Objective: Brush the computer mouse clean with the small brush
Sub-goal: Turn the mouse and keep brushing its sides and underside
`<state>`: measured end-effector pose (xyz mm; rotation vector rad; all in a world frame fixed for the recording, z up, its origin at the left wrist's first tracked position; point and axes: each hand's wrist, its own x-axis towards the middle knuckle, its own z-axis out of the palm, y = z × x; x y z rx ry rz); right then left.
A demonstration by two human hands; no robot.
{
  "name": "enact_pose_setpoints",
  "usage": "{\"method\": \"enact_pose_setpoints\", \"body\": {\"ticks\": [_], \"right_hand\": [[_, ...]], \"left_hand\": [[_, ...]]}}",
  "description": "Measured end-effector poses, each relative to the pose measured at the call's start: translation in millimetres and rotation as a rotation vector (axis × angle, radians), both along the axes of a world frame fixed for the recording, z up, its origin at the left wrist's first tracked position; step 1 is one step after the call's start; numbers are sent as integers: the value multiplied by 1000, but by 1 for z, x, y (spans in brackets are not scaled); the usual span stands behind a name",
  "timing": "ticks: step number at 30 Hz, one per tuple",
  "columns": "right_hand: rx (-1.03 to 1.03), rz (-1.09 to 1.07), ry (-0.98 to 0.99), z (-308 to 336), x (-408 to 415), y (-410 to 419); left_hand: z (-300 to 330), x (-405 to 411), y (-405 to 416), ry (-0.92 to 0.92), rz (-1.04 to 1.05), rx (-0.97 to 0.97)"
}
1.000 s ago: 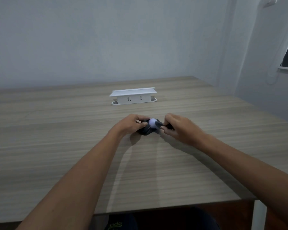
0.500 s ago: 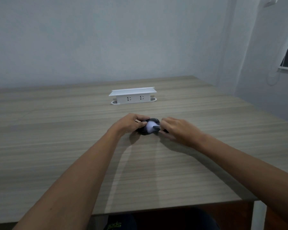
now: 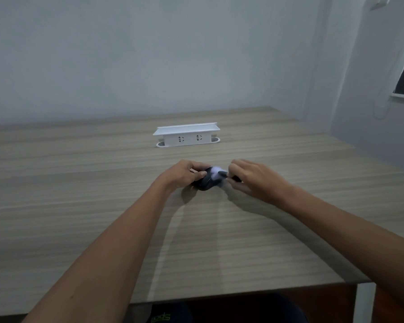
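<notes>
Head view: left hand [image 3: 184,172] clamps one mouse [image 3: 207,183]; right hand [image 3: 250,178] pinches one brush [image 3: 218,171].

I see both bare forearms reach forward, converging. Left hand [image 3: 184,171] curled, thumb and fingers closed around mouse [image 3: 205,183]. Right hand [image 3: 250,177] knuckles up, fingertips pinching brush [image 3: 219,172] against mouse top; edges slightly blurred.
</notes>
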<state>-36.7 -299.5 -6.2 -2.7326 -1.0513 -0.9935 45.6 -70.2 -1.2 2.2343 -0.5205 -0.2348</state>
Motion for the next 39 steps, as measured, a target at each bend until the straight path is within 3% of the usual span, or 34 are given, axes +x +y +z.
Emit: {"method": "enact_pose_setpoints", "body": {"ticks": [5,8,13,17,19,22,26,30,34,39], "right_hand": [[3,-11,105,-4,6,-2],[127,-118,99,-1,11,-12],[274,-1,236,0,11,-5],[383,-183,229,-2,22,-18],[444,-147,242,-1,18,-16],[428,-73,312,-1,14,-5],[453,-193,267,-1,22,-11],[485,-116,291,4,18,-1],[451,-221,274,2,27,-6],[536,-170,305,3,27,-3]], "left_hand": [[1,-2,-1,5,-1,-4],[2,-5,-1,5,14,-11],[1,-3,1,3,5,1],[3,-9,0,9,13,-5],[1,-8,0,9,12,-12],[0,-6,1,10,11,-25],[-1,-8,0,18,30,-37],[-4,-7,2,7,16,-54],[-4,-9,1,17,42,-56],[-4,-10,2,27,37,-77]]}}
